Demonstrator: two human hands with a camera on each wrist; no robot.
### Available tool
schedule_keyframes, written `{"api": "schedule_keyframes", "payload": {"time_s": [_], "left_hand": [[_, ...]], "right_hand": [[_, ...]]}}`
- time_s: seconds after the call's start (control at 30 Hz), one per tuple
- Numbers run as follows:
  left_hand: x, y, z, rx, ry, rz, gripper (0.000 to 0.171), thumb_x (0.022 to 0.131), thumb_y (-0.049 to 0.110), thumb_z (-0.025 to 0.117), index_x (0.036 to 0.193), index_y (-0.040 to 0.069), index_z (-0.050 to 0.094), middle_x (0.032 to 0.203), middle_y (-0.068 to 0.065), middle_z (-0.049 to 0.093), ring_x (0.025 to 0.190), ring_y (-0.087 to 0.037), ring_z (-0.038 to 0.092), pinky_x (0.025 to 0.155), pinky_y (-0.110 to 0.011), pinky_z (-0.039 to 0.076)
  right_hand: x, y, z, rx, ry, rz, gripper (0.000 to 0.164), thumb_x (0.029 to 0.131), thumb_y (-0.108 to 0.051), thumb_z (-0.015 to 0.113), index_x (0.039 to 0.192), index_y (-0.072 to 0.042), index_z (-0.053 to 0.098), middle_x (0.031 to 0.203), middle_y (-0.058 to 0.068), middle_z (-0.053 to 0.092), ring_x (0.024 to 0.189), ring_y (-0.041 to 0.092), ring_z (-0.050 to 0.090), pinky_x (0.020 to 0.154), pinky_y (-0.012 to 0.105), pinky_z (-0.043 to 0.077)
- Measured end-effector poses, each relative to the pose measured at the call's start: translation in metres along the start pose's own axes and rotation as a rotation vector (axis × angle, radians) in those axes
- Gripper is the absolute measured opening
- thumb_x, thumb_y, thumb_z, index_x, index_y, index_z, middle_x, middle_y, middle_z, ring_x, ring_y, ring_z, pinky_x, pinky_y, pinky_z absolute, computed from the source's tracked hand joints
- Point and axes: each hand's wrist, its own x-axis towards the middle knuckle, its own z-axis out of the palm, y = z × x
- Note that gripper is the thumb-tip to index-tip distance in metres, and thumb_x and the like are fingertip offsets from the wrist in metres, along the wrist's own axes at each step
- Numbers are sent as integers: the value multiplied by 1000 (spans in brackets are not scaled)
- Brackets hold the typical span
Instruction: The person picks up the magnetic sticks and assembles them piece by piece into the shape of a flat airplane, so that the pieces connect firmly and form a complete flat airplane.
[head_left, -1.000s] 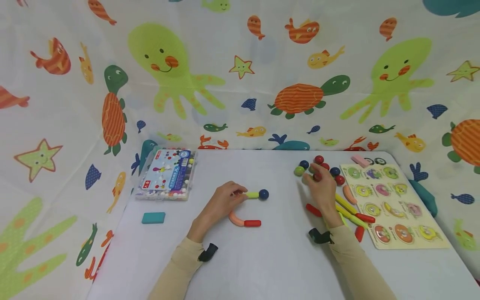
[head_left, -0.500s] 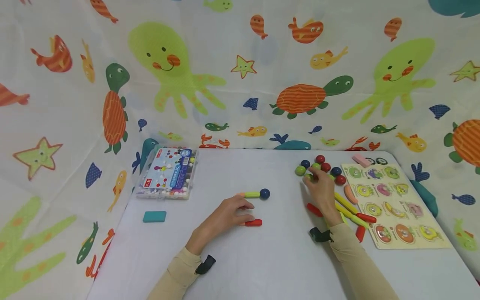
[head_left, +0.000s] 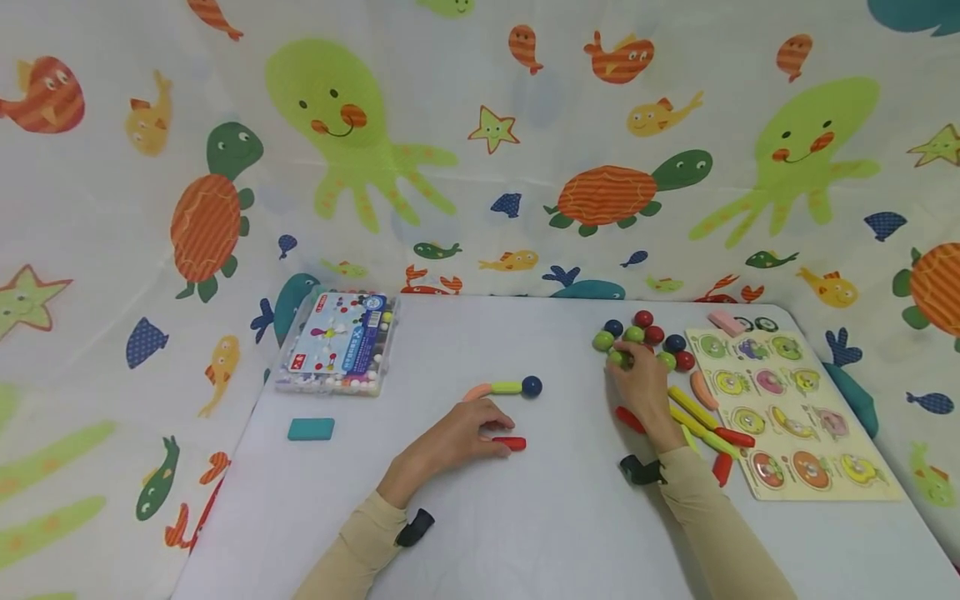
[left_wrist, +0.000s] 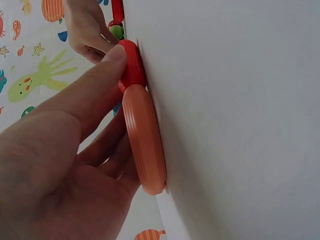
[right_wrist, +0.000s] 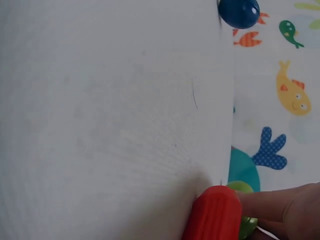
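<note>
My left hand is at a curved orange piece joined to a red stick. Its thumb touches the red end, and the fingers curl behind the piece, partly hidden. Just beyond lies a second joined piece: an orange bend, a yellow-green stick and a dark blue ball. My right hand pinches a green ball at the near side of the ball cluster. In the right wrist view a red stick partly hides that hand's fingers.
Red balls, blue balls and more green balls surround the right hand. Yellow sticks lie by a fruit puzzle board. A clear box and a teal block stand left.
My left hand has moved from the blue-ball piece toward me, onto the red and orange piece. The right hand stays at the green ball among the cluster. The head view has shifted slightly.
</note>
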Motion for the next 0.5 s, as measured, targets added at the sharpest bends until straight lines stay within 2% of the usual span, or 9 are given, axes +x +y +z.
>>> {"api": "schedule_keyframes", "payload": {"time_s": [0.13, 0.3, 0.5], "left_hand": [[1, 0, 1, 11, -9, 6, 33, 86, 19, 83, 116, 10, 75, 107, 0, 72, 102, -10, 66, 91, -25, 54], [2, 0, 1, 42, -17, 8, 28, 86, 18, 82, 112, 11, 77, 104, 2, 73, 98, -8, 65, 88, -23, 54], [2, 0, 3, 69, -21, 10, 24, 87, 19, 82, 110, 14, 78, 100, 6, 73, 93, -4, 63, 83, -20, 53]], "right_hand": [[-2, -3, -5, 38, -6, -2, 42, 96, -12, 68, 136, -2, 60, 132, 21, 62, 110, 34, 58, 99, 51, 52], [-10, -14, -12, 88, 5, -61, 42, 97, -17, 69, 137, -7, 60, 132, 17, 63, 114, 33, 61, 101, 49, 52], [-28, -35, -13, 196, 34, -161, 44, 94, -26, 74, 133, -10, 64, 129, 9, 66, 117, 29, 66, 98, 35, 54]]}}
